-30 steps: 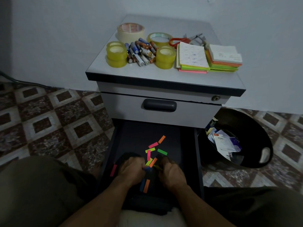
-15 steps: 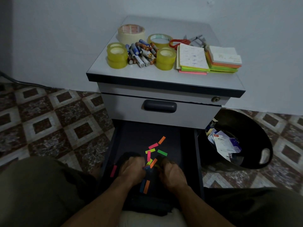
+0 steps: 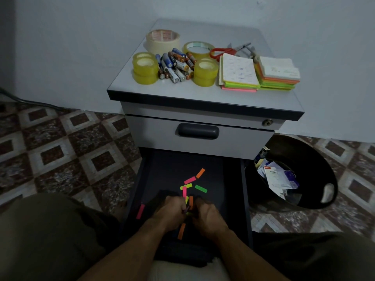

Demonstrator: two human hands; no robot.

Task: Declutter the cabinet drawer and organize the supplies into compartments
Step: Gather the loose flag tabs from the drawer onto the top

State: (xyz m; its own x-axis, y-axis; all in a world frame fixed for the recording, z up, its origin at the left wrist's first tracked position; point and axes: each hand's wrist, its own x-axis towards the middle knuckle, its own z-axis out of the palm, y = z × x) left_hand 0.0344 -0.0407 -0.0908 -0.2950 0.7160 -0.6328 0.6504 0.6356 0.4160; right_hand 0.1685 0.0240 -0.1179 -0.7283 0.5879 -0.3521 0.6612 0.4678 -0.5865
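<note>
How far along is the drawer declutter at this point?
Mostly emptied: tape rolls, batteries and note pads sit on the cabinet top, discarded packaging in the bin. In hand: left hand and right hand gathering coloured flags in the open drawer. Left: remaining flags; no compartments filled yet.

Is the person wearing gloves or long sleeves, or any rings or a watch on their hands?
No gloves. The left hand and the right hand are bare, and both forearms are bare too, with no sleeve in view up to the bottom of the picture. No watch, bracelet or ring shows on them. The light is dim, so something very small could be missed.
</note>
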